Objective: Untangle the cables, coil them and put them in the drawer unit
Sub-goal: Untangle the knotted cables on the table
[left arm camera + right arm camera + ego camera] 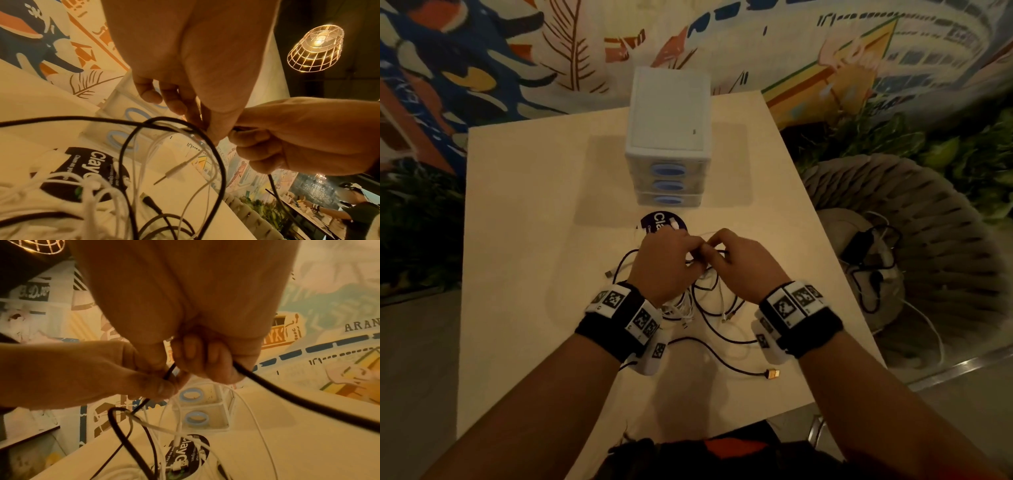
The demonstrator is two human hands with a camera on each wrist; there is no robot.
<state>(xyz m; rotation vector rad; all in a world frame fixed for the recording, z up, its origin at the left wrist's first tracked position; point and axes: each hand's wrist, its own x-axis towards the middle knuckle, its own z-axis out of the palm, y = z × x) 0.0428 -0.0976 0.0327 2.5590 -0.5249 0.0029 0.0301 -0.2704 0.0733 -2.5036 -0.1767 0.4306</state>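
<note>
Both grips pinch the same black cable (287, 395), close together above the tangle: your left hand (661, 263) nips it between thumb and fingertip, your right hand (743, 263) curls round it, the knuckles nearly touching. Holding the pinches that near looks meant to isolate one short stretch, so a crossing can be worked loose without dragging the rest. Below them a black loop (174, 162) hangs open with thin white cables (144, 162) threaded through it, an audio plug (174, 170) dangling free. The remaining tangle (705, 308) lies on the desk (524, 240) between your wrists, one gold-tipped connector (773, 374) trailing toward you. Just past the hands sits a dark round sticker (661, 221), then the drawer unit (669, 137), all three drawers closed. Judgement: untangling is early; nothing is coiled yet.
</note>
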